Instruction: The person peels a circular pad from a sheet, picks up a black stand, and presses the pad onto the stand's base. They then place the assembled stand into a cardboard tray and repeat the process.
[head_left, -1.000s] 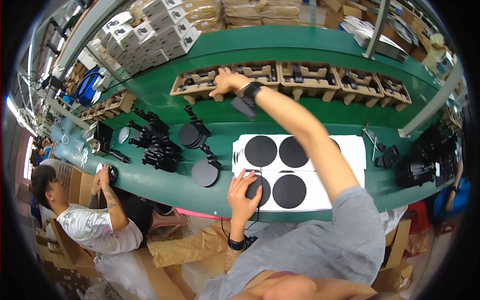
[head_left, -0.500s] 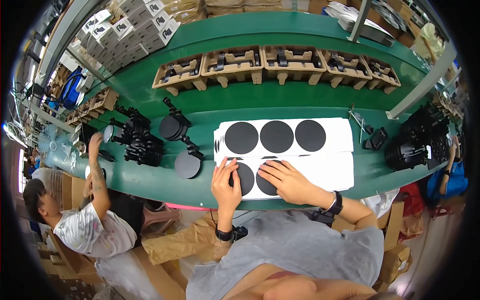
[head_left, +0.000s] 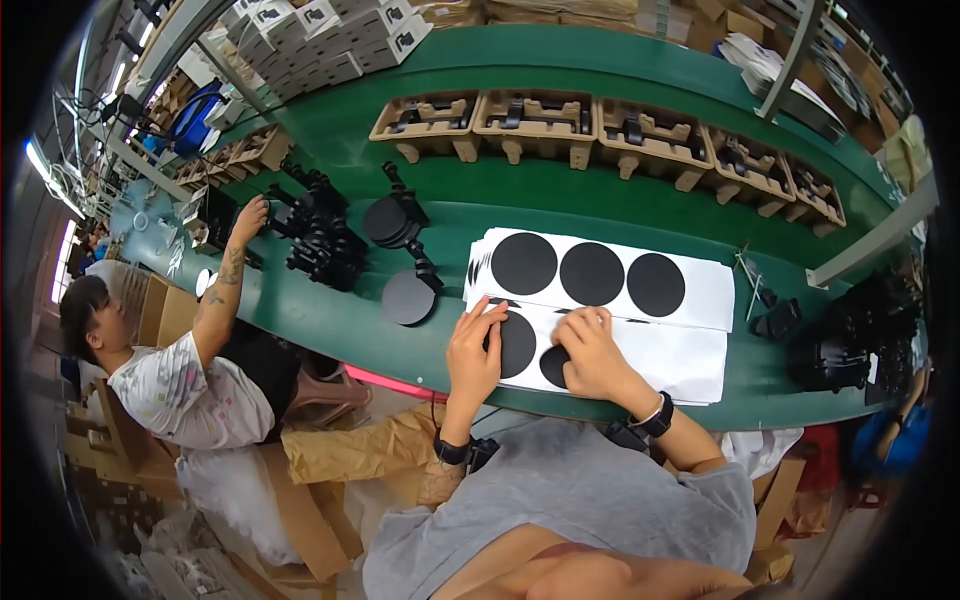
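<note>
Black discs [head_left: 515, 343] are lying on the near white sheet [head_left: 670, 355] at the table [head_left: 560, 195] edge, under both hands. Left hand [head_left: 474, 350] is resting flat, fingers spread, on one disc's left rim; right hand [head_left: 590, 352] is pressing fingertips together over a second disc [head_left: 553, 366], nothing clamped. Beyond the hands, three more discs [head_left: 591, 273] are sitting in a row on another sheet. Left of them, black stands [head_left: 400, 225] are crowding the table; a co-worker's hand [head_left: 250, 215] is reaching there. Five cardboard trays [head_left: 535, 112] are lining the far side.
</note>
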